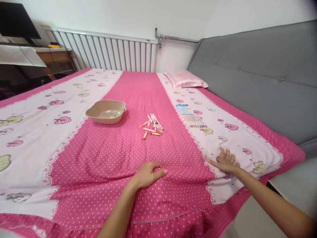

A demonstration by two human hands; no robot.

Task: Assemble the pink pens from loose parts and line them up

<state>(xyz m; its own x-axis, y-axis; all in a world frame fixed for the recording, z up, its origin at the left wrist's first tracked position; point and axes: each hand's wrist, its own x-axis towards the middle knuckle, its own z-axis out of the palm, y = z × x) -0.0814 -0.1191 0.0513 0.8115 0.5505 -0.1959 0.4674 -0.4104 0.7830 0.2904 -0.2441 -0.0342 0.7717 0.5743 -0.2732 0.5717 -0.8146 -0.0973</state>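
My left hand (150,174) lies on the pink dotted part of the bedsheet (119,165), holding nothing, its thumb held apart from the fingers. Over to the right, my right hand (226,161) rests with fingers spread on the white printed strip, also holding nothing. Beyond the left hand is a loose pile of slim pens or crayons (149,130) in pinks, white and tan. Past the right hand, a row of blue pens or crayons (183,109) lies side by side, with a paler row (194,121) just nearer to me.
A beige plastic basin (106,119) stands left of the pile. A pink pillow (185,79) lies at the far right against the grey padded headboard (255,72). A white radiator (111,51) lines the back wall, and a desk with a monitor (18,21) is at far left.
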